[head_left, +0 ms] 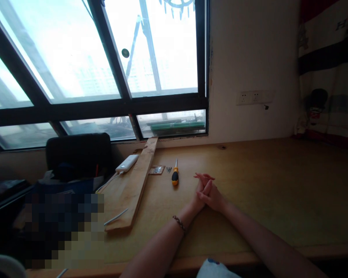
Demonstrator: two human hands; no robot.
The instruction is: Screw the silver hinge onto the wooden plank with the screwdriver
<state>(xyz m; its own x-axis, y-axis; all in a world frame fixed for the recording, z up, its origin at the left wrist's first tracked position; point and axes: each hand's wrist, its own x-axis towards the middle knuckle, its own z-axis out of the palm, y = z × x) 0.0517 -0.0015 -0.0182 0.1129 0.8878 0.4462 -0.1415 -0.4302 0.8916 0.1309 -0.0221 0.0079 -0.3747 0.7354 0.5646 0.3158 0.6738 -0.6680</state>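
Observation:
My left hand (201, 195) and my right hand (214, 196) are clasped together over the wooden table, their fingers interlaced. No tool or part shows in either of them. A braided bracelet (179, 224) circles my left wrist. Nearest to the hands, on their left, lies a screwdriver (175, 177) with a yellow and black handle, its shaft pointing away from me. Beside it sits a small pile of screws (169, 169). Further left, metal hinges (157, 170) lie on a small flat piece next to a long wooden board (136, 185).
A white power bank (127, 163) with a cable lies by the board's left edge. A thin grey rod (116, 217) rests across the board's near end. The table (278, 185) meets a window and a wall with sockets (249, 97). A dark chair (79, 150) stands left.

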